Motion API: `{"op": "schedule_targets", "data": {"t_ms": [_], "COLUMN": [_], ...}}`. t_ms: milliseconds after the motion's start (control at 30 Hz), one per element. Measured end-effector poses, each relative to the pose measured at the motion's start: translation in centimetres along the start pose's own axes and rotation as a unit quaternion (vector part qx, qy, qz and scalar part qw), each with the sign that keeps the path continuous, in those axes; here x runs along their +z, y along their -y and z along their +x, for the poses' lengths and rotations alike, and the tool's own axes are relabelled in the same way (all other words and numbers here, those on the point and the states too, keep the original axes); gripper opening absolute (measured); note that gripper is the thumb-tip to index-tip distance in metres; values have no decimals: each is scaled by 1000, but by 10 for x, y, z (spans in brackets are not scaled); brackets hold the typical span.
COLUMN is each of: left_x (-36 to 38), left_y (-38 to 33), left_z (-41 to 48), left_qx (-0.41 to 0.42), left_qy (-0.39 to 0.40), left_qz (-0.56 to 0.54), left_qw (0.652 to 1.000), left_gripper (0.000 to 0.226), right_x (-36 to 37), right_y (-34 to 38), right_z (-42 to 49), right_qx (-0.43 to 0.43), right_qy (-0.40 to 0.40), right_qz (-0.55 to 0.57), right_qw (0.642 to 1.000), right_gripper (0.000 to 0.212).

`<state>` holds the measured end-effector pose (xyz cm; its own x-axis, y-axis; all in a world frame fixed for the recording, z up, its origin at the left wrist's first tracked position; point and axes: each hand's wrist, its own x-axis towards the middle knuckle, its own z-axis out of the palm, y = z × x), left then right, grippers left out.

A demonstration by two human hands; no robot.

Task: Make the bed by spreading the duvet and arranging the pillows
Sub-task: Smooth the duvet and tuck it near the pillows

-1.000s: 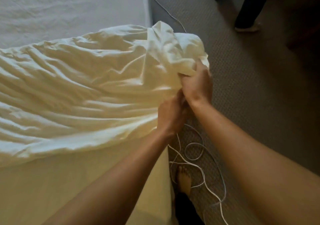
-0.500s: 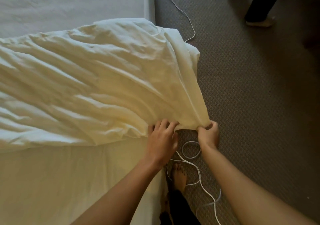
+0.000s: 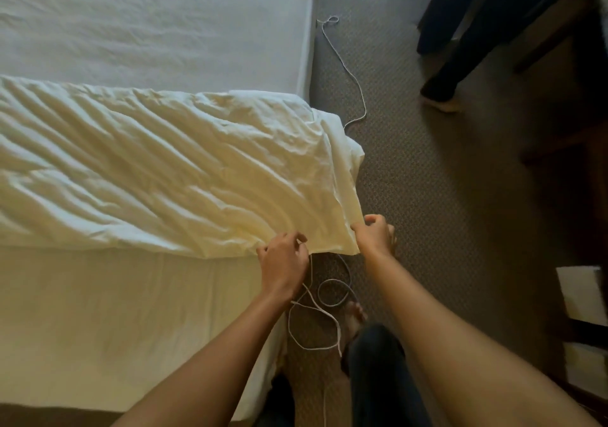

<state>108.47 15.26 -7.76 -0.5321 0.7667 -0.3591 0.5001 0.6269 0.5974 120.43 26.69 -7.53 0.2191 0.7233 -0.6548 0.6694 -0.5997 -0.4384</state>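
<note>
A crumpled cream duvet (image 3: 158,170) lies in a band across the bed (image 3: 148,25), its right end hanging over the bed's right side. My left hand (image 3: 284,263) pinches the duvet's near edge by the bed's side. My right hand (image 3: 375,235) grips the duvet's near right corner out over the carpet. No pillows are in view.
Bare white sheet shows beyond the duvet and in front of it (image 3: 115,321). A white cable (image 3: 316,311) loops on the brown carpet (image 3: 444,212) by my bare foot (image 3: 353,314). Another person's legs (image 3: 444,64) stand at the upper right. A white object (image 3: 582,295) sits at the right edge.
Both hands have pulled the duvet's corner down and toward me, then moved apart along its edge. The bunched-up end has flattened over the bed's side.
</note>
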Motion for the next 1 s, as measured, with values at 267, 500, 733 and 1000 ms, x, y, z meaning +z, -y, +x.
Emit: {"op": "schedule_targets", "data": {"t_ms": [267,500,733,1000], "left_x": [37,161,202,211], "left_y": [-50,-99,-102,-77], "left_z": [29,58,117,142], "left_qx": [-286,-640,-607,-376], "left_qy": [-41,-78,-112,-340], "left_qz": [-212,-433,-739,-858], "left_qw": [934,630,269,82], "left_gripper": [10,48,89,29], "right_x": [-33,-16,35,60], "right_y": [88,153,165,153], "right_z": [99,224,278,294], "right_qx": [-57,-52,27,38], "right_qy": [121,283,410,441], "right_qz": [-85,-180,-150,88], "right_qw": [987,941,899,892], "right_gripper": [45,80,116,41]}}
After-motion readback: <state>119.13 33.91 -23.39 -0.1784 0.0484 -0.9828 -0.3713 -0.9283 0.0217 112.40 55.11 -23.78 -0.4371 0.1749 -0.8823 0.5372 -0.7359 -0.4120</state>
